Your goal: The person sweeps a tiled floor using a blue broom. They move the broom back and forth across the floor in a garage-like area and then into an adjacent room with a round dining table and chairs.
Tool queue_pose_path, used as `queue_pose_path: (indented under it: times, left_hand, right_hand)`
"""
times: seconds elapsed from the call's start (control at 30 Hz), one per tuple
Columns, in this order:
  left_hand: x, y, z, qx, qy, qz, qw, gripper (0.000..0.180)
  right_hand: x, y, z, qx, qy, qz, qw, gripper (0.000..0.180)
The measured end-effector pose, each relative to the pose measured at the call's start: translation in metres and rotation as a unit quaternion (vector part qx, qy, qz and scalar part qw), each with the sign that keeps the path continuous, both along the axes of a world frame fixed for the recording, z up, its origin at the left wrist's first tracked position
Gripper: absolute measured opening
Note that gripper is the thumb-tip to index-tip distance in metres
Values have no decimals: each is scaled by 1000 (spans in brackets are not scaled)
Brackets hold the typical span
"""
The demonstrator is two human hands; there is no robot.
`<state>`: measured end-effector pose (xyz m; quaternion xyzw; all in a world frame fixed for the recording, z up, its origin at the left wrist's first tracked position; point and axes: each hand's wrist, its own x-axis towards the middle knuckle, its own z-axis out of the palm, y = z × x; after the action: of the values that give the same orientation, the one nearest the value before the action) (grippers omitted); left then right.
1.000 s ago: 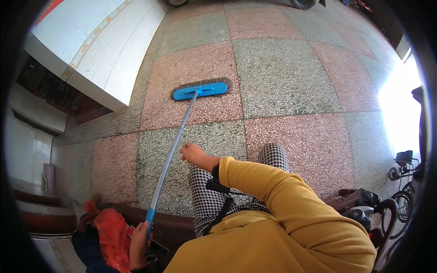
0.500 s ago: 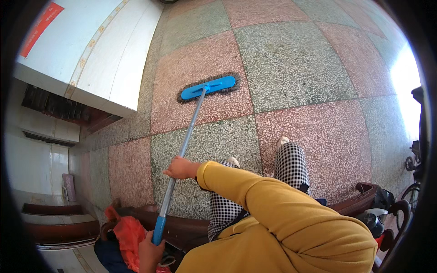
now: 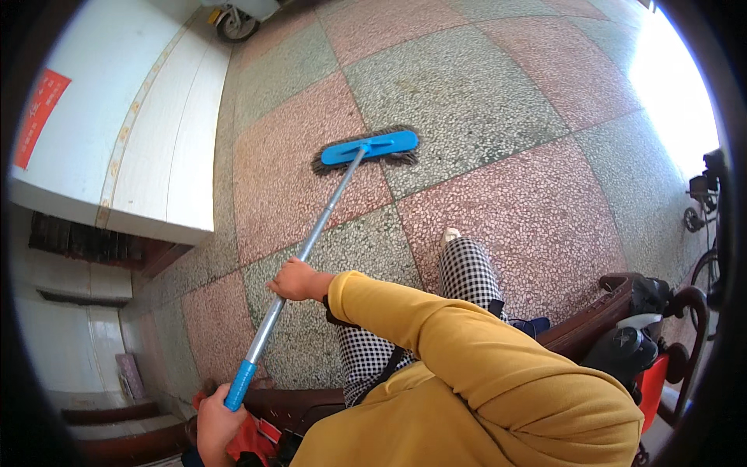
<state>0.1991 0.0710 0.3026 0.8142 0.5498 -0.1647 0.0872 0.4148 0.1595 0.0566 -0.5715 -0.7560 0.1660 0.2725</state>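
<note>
bright daylight | blown-out glare upper right | soft shadows | sharp focus | fisheye bending, black rim

Push broom [image 3: 311, 233]: blue plastic head [image 3: 370, 146], dark bristles splayed underneath, flat on floor, straddling seam between pink and green terrazzo tiles. Silver metal pole runs diagonally from head down to lower left, tilted low. Blue grip sleeve [image 3: 240, 384] at pole's near end. Head long axis roughly crosswise to pole, slightly skewed.

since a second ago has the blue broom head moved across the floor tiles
Yes. The blue broom head has slid right, from inside the pink tile onto the seam with the green tile.
</note>
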Motion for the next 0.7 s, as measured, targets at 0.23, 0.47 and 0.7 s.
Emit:
queue_pose_path:
  times: [0.23,0.47,0.7]
  left_hand:
    - [50,19,19,-25,-32,-130,991,27]
    - [176,13,-45,-52,-91,-317,943,35]
    - [342,-98,-190,-230,-182,-479,827,28]
  right_hand:
    - [81,-85,32,-89,88,-134,983,43]
    - [193,-213,-10,-227,136,-381,886,46]
    - [292,-403,-98,59,67,-800,594,30]
